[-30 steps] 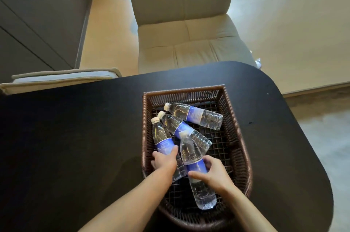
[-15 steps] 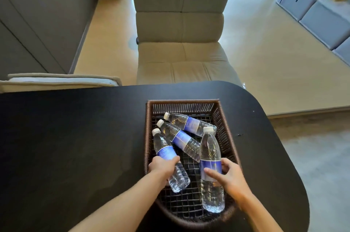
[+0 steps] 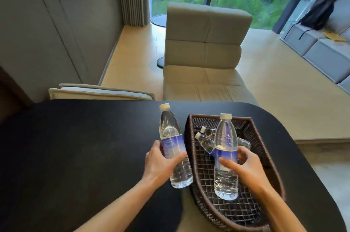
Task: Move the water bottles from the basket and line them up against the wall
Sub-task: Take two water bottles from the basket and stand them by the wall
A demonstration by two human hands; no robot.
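Hands (image 3: 161,165) apparently upright around bottles (image 3: 226,154)

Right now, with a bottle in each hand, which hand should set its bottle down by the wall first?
Left. The left hand holds its bottle already outside the basket, over the open black table on the wall side. The right hand holds its bottle above the basket, farther away.

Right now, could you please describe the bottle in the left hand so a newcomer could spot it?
On the black table, just left of the brown basket, the left hand holds one bottle upright. It alone is outside the basket.
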